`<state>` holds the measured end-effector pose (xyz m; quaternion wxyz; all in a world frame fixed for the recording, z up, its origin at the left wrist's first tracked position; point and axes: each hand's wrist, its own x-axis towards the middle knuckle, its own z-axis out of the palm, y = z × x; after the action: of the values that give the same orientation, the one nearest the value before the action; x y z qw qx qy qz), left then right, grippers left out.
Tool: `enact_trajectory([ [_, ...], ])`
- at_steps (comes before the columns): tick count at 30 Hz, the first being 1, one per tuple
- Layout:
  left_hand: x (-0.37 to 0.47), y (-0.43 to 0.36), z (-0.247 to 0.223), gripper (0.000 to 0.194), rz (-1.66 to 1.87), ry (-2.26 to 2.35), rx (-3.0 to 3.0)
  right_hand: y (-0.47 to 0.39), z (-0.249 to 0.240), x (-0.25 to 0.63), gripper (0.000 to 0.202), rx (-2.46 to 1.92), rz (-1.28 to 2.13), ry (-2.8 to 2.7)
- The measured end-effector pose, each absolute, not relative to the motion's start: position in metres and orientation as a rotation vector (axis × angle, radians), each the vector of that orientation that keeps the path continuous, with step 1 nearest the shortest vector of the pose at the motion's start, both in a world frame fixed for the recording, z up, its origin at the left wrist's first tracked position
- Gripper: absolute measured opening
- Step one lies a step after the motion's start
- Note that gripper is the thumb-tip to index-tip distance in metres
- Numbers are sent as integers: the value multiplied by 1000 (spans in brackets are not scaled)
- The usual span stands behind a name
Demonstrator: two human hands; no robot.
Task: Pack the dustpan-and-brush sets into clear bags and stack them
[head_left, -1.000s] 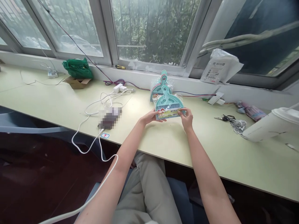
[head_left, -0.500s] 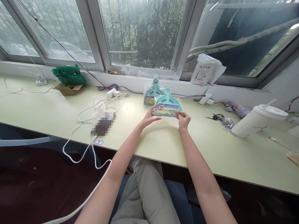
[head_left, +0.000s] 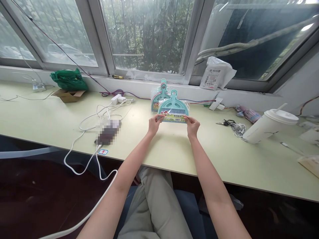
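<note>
A teal mini dustpan and brush set [head_left: 173,108] in clear plastic film stands upright, its looped handle pointing up and a colourful printed label across its lower part. My left hand [head_left: 155,124] pinches its lower left corner between thumb and fingers. At the lower right corner my right hand [head_left: 192,126] grips it the same way. Just behind and to the left, several like dustpan sets [head_left: 159,96] stand in a row against the wall, partly hidden by the held one.
A pixelated phone-like item [head_left: 108,132] with white cables lies left. A green bag [head_left: 69,80] sits over a cardboard box [head_left: 67,96] farther back. Keys [head_left: 226,122] and a white lidded cup [head_left: 269,127] are right. A white package [head_left: 216,74] leans by the window.
My left hand has closed its fingers on the dustpan set's left corner. The set stands straighter, and its plastic film looks pulled tighter.
</note>
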<state>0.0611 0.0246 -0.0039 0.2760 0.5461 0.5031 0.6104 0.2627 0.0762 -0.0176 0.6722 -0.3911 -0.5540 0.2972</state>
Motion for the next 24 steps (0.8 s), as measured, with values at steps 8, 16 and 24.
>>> enact_trajectory([
  [8,57,28,-6,31,1429,1224,1713,81,-18,270,30,-916,559,-1118],
  [16,55,19,4,31,1260,1142,1799,81,-16,271,26,-939,541,-1106],
  [24,61,23,-3,29,1468,1345,1631,74,-14,264,31,-971,514,-1179],
])
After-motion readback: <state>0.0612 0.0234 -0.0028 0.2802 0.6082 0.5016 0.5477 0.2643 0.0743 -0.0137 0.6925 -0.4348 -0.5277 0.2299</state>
